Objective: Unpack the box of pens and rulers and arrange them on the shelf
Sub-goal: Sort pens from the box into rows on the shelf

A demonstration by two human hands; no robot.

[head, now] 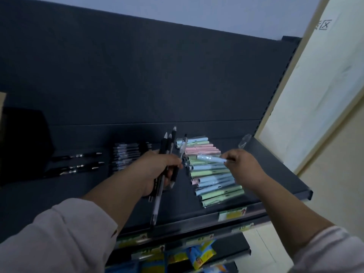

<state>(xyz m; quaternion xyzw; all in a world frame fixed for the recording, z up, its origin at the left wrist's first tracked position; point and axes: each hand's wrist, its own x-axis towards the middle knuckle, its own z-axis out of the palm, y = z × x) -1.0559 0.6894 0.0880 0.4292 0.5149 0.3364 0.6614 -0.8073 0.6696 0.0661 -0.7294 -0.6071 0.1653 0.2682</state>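
My left hand (157, 170) grips a bundle of black and clear pens (166, 154) above the dark shelf (98, 198), their tips pointing up and down out of my fist. To its right, my right hand (239, 164) pinches one end of a light blue wrapped pen (209, 159), held over a row of pastel pens (214, 180) in green, blue and pink that lies on the shelf. Further left on the shelf lie a stack of clear-wrapped pens (125, 154) and three black pens (76, 164). No box or rulers are in view.
The shelf's dark back panel (137, 75) rises behind the pens. A clear plastic divider (244, 141) stands at the shelf's right end, by a cream wall (315, 95). Price labels (232, 212) line the front edge. Lower shelves hold blue and yellow packets (201, 253).
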